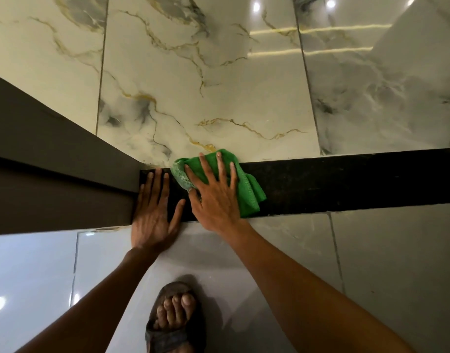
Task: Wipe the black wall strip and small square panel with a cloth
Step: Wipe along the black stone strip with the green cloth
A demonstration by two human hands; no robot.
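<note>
A black wall strip (346,184) runs level across the base of the marble-tiled wall, from a dark brown panel on the left to the right edge. A green cloth (246,189) lies flat against the strip's left part. My right hand (216,197) presses on the cloth with fingers spread. My left hand (153,212) rests flat and open on the strip's left end, beside the brown panel, holding nothing. No small square panel is in view.
A dark brown panel (53,174) meets the strip at the left corner. White marble wall tiles (206,85) with gold veins rise above. Glossy grey floor tiles (371,263) lie below, where my foot in a sandal (175,317) stands.
</note>
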